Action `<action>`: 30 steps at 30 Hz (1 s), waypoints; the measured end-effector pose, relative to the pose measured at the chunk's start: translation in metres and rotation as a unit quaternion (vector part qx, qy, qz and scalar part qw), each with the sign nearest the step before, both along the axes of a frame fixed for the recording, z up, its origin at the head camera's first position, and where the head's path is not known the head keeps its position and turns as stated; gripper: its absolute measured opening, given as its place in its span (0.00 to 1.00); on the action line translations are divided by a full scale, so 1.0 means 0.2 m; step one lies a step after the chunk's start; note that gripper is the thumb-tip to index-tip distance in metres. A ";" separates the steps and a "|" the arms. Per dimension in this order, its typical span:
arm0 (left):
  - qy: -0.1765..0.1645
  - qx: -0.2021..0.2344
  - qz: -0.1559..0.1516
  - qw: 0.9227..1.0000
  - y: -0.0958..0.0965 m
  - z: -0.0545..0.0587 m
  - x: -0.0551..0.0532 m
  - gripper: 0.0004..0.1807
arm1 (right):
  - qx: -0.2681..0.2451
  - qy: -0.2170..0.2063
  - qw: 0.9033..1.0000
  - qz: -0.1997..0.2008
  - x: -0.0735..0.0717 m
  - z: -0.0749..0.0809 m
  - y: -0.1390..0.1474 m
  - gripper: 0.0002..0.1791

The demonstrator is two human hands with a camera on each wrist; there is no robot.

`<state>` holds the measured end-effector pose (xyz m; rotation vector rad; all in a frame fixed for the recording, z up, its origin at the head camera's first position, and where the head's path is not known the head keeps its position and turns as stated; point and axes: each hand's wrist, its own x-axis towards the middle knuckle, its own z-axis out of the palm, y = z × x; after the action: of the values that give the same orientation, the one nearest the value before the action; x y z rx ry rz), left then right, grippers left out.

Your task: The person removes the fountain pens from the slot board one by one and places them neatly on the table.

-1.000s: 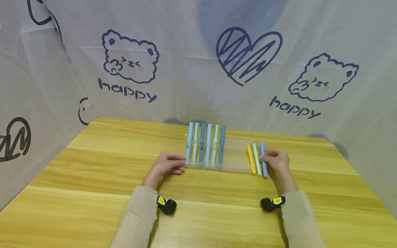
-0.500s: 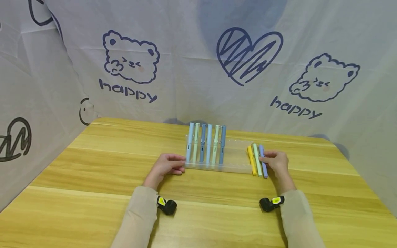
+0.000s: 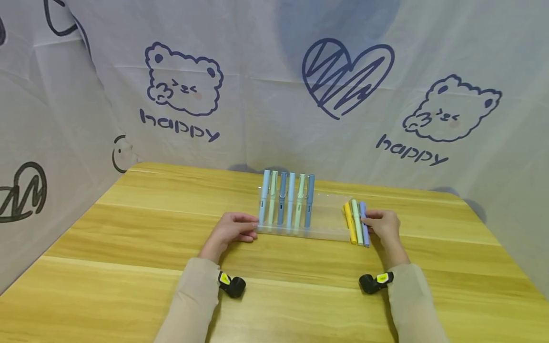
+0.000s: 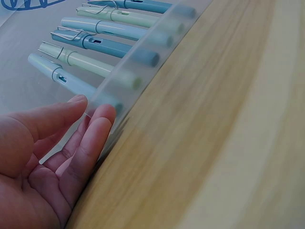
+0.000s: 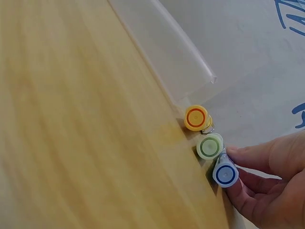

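Observation:
My left hand [image 3: 235, 227] pinches the left front corner of a clear plastic pen stand [image 3: 328, 212], thumb above and fingers at its front lip [image 4: 143, 52]. In the stand's left part, several pens lean in a row: light blue [image 3: 264, 200], pale green [image 3: 272, 197] and dark blue [image 3: 281, 200] ones, caps up. Past its right end lie a yellow pen [image 3: 350, 224], a pale green pen [image 3: 357, 221] and a lavender pen [image 3: 364, 224], side by side. My right hand [image 3: 383, 228] pinches the lavender pen between thumb and fingers; its end [image 5: 225, 174] sits against the green pen's end [image 5: 209, 146].
The stand rests on a wood-grain table [image 3: 300, 300]. Behind it hangs a pale cloth [image 3: 266, 119] with bear, heart and "happy" drawings. A small black wrist camera [image 3: 233, 286] is on the left sleeve, another camera [image 3: 373, 283] on the right.
The right hand has brought the lavender pen left and straightened it, so it now lies close along the pale green pen. The left hand stays at the stand's corner.

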<state>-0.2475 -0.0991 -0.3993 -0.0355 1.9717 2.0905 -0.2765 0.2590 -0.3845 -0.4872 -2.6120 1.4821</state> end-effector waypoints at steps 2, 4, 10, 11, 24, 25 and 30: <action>0.000 0.001 0.000 1.000 0.00 0.00 0.00 0.14 | -0.004 -0.002 1.000 0.001 0.00 0.01 0.00 0.17; -0.001 0.002 0.000 1.000 0.00 0.00 0.00 0.14 | -0.008 -0.004 1.000 0.003 0.01 0.01 0.00 0.18; -0.001 0.005 0.000 1.000 0.01 0.00 0.00 0.14 | -0.018 -0.004 1.000 0.006 0.02 0.03 0.00 0.18; -0.001 0.004 0.000 1.000 0.01 0.00 0.00 0.14 | -0.017 -0.003 1.000 0.006 0.02 0.03 0.00 0.18; -0.004 0.000 0.000 1.000 0.00 0.00 0.00 0.14 | -0.021 0.023 1.000 0.004 0.04 0.07 0.00 0.18; -0.004 0.000 0.000 1.000 0.00 0.00 0.00 0.14 | -0.031 0.029 0.999 0.006 0.05 0.08 0.00 0.18; -0.004 0.001 0.001 1.000 0.00 0.01 0.00 0.14 | -0.090 0.051 0.995 0.008 0.06 0.10 -0.02 0.17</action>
<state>-0.2468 -0.0986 -0.3977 -0.0442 1.9665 2.0895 -0.2650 0.2544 -0.3645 -0.3956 -2.4238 1.7104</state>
